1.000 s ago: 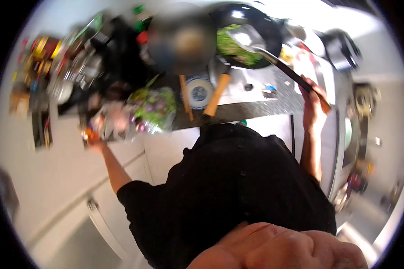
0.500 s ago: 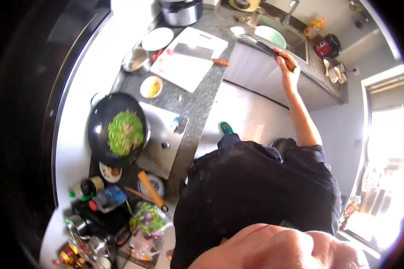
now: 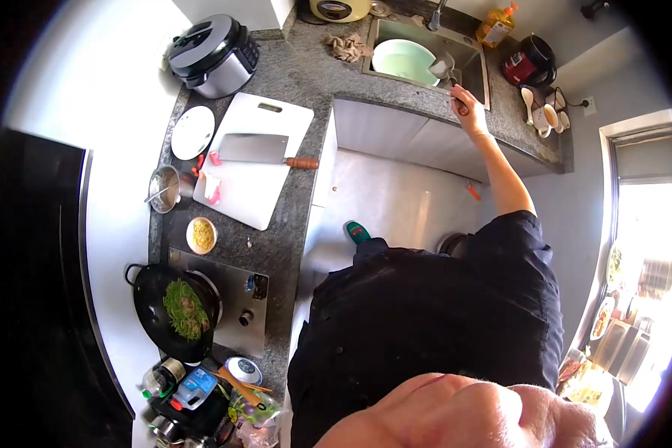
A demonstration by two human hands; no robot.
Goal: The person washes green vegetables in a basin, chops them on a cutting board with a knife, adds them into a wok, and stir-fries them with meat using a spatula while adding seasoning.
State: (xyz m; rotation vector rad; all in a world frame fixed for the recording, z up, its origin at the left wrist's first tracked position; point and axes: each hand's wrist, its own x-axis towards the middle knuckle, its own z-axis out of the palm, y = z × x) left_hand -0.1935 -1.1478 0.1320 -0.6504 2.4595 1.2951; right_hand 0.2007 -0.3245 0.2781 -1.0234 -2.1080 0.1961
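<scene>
My right hand (image 3: 467, 112) is closed around the handle of a metal spatula (image 3: 442, 67), stretched out over the front edge of the sink (image 3: 487, 89). The spatula's broad head is inside the sink, beside a pale green basin (image 3: 403, 60); whether they touch I cannot tell. My left hand is out of view. On the left, a black wok (image 3: 153, 306) on the stove (image 3: 235, 295) holds shredded green vegetables (image 3: 185, 310) with some paler pieces.
A cleaver (image 3: 254, 148) lies on a white cutting board (image 3: 265, 198). Nearby are a white plate (image 3: 193, 133), a metal pot (image 3: 164, 189), a small bowl of yellow bits (image 3: 201, 235) and a pressure cooker (image 3: 215, 60). Bottles and a rolling pin (image 3: 239, 386) crowd the lower left.
My right hand has moved slightly left, and the spatula's head has swung from the counter's edge into the sink. The view has shifted, showing more of the sink and less of the stove side.
</scene>
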